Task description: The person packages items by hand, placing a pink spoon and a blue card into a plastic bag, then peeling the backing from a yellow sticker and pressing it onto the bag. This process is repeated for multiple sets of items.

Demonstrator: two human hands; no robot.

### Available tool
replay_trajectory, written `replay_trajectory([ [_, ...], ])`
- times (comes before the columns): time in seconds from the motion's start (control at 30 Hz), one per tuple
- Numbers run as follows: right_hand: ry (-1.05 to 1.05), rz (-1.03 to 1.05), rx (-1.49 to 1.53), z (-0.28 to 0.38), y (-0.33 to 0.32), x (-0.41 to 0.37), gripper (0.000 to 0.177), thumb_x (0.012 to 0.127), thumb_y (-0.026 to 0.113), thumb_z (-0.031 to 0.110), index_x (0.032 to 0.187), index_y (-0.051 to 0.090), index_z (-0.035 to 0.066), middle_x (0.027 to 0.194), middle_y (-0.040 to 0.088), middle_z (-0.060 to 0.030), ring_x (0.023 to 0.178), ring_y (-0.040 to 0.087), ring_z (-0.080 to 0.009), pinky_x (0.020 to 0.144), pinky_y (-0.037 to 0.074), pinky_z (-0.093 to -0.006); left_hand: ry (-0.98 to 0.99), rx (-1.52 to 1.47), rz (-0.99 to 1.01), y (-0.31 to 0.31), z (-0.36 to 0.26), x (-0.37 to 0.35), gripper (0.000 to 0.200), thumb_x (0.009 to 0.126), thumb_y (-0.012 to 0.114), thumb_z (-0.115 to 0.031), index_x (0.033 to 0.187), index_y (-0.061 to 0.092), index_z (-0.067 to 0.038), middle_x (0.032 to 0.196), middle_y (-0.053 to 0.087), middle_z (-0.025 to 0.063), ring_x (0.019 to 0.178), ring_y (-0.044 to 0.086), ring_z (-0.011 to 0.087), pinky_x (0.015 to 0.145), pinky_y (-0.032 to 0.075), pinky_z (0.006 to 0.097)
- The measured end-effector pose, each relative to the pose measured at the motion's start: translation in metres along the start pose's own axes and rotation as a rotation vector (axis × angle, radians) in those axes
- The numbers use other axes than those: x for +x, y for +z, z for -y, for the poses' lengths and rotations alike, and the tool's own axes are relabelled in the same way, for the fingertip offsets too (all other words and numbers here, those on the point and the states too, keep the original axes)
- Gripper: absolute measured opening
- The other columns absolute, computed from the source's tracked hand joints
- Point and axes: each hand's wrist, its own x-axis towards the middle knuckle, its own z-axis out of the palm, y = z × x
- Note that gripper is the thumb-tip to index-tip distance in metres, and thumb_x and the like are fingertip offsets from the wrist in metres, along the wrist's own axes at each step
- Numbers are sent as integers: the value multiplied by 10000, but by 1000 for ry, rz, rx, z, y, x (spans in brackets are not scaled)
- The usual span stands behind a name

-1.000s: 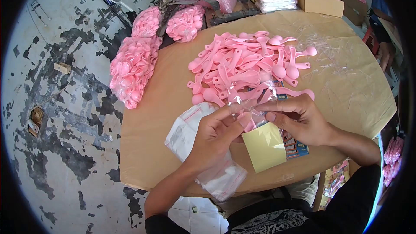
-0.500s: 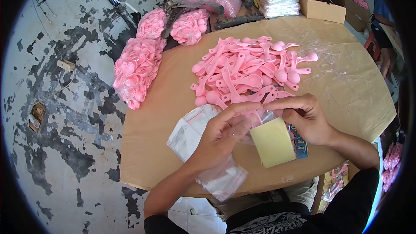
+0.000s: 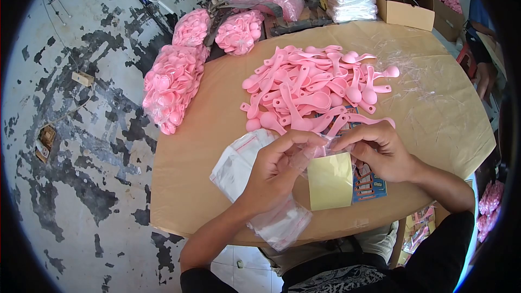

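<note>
My left hand (image 3: 279,171) and my right hand (image 3: 382,149) pinch the top of a clear plastic bag (image 3: 327,146) from either side. Something pink shows inside the bag, and a pale yellow card (image 3: 330,182) hangs at its lower part. Behind the card, a blue printed card (image 3: 370,185) lies on the table. Beyond my hands is a heap of pink spoons (image 3: 309,84). Flat clear bags (image 3: 244,160) lie under and beside my left hand, with more bags (image 3: 281,225) below my left wrist.
Bulging bags of pink spoons (image 3: 172,84) line the left edge of the brown-covered table (image 3: 187,184). At the back are stacked clear packs (image 3: 350,2) and an open cardboard box (image 3: 406,11). Thin plastic scraps (image 3: 423,70) lie on the right. Another person's arm (image 3: 484,78) shows at far right.
The yellow card has swung from tilted to nearly upright and shifted slightly left, showing more of the blue card. My fingers have drawn a little closer together at the bag's top.
</note>
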Motion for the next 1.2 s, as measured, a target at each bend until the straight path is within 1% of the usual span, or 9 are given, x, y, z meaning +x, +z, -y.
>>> replay_trajectory([
  [0.13,-21,41,-87,-1,-3,0,245,888,492,-84,1072,639,-15,1009,683,-113,915,647,-150,785,494,-268,-109,-38,-13,2,-6,-2,216,959,535,-80,1157,573,0,1095,609,63,1018,574,112,876,448,270],
  [0.37,-96,177,-305,5,-5,2,280,816,535,-95,1028,670,29,887,682,-115,787,662,-191,682,505,-296,-113,33,66,2,-4,-5,243,961,481,-21,1190,556,6,1147,591,75,1036,570,117,888,448,266],
  [0.53,-38,54,-156,5,-9,0,247,795,530,-111,937,691,12,840,684,-95,737,646,-138,659,494,-269,-108,59,89,-8,8,-3,266,955,422,24,1177,569,11,1149,595,86,1052,569,140,907,440,283],
  [0.73,-34,-11,-60,-2,-9,-1,209,815,522,-103,901,682,0,835,683,-67,694,613,-90,625,475,-238,-51,72,127,-10,4,0,213,977,439,-29,1116,594,14,1086,613,94,1036,572,150,916,426,287],
  [0.83,-9,-28,-28,-4,-8,-2,174,842,516,-90,883,663,-5,819,669,-53,698,602,-83,629,474,-239,19,131,91,-8,8,1,197,979,450,-42,1104,596,1,998,630,66,912,576,109,817,443,248],
  [0.93,-4,-51,0,-4,-7,-3,151,861,510,-82,877,640,-9,811,655,-48,718,598,-81,643,477,-242,-61,61,61,-6,10,0,198,981,452,-45,1143,560,-9,973,625,50,902,549,78,801,432,233],
  [1.03,-5,-103,45,-3,-4,-3,151,862,501,-87,876,629,-7,808,646,-49,731,598,-83,653,477,-241,-152,60,50,-6,4,1,202,987,478,-68,1179,521,-21,996,596,37,828,503,43,700,403,199],
  [1.13,3,-111,54,-1,-4,-3,160,853,495,-92,868,627,-3,798,639,-54,744,594,-79,667,478,-241,-44,6,23,-2,8,2,202,991,475,-71,1187,502,-33,964,582,22,768,452,28,653,370,195],
  [1.2,12,-93,22,-2,-6,-3,161,838,500,-94,858,628,0,792,637,-57,750,595,-86,679,479,-250,-54,61,10,-2,9,2,190,993,467,-68,1172,520,-30,977,578,20,791,466,29,670,381,192],
])
